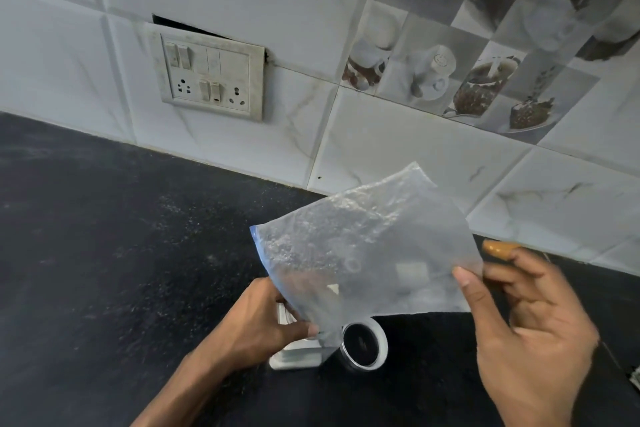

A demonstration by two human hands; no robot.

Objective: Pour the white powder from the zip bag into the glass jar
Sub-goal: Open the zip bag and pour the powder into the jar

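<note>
The left hand's [263, 322] fingers [306, 328] are curled round the lowest corner of the bag [363, 246], gripping it at the blue zip edge. The right hand [530, 329] pinches the bag's far edge: its thumb [465, 279] presses flat on the front of the plastic and the forefinger meets it from behind. The other fingers are loosely bent and hold nothing.

The bag hangs stretched between both hands, tilted so its gripped corner points down. It looks nearly flat, with only a film of white powder [298, 239] clinging inside.

The jar [294, 355], pale and clear, stands on the black counter [104, 253] just under the left hand, with the bag's corner right above it. Whether the plastic touches the rim I cannot tell. Just beside the jar sits a round ring [363, 343] with a dark centre and a shiny band, either a lid or another mouth.

Behind the right hand an orange thing [498, 249] shows, blurred. A switch plate [211, 76] is set in the tiled wall.
</note>
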